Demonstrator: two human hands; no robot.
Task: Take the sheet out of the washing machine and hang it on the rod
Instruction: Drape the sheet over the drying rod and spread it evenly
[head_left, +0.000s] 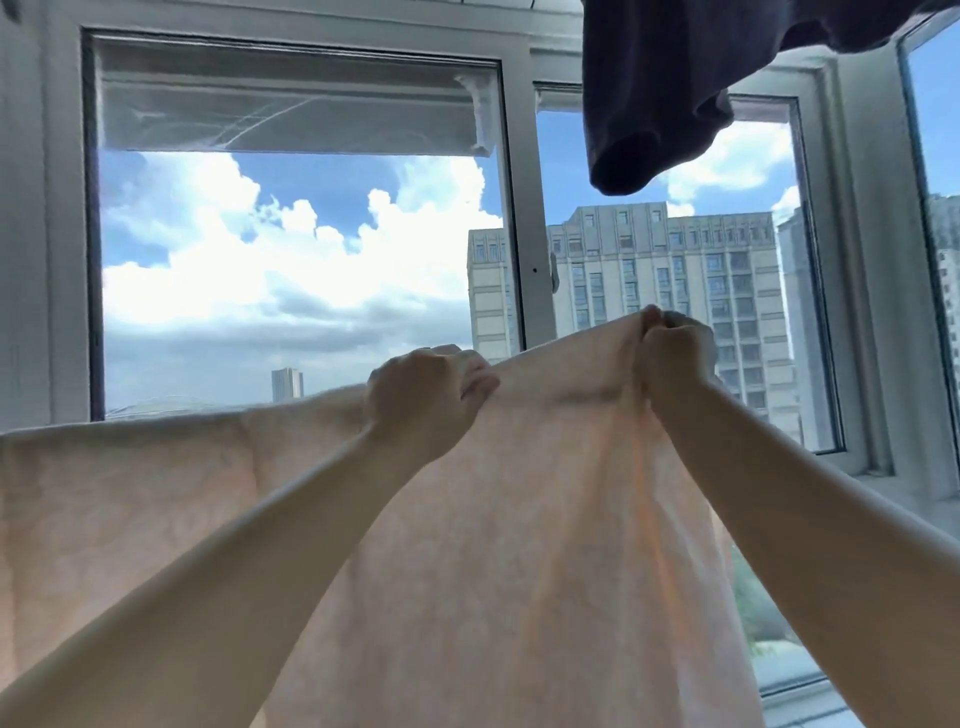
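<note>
Both hands lifting pink sheet (545, 519) high, reaching for rod. Left hand (426, 392) fingers curling round top edge; right hand (675, 353) pinching corner, keeping cloth spread.

White-framed windows (519, 218) fill the frame; rolled blind (291, 104) upper left. Outside: blue sky, big white clouds (249, 260), grey high-rise (670, 291) centre right. Dark garment (654, 93) hangs top right. Bright daylight.

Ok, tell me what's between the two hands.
Head view: only a taut stretch of sheet spans from left hand to right hand.
</note>
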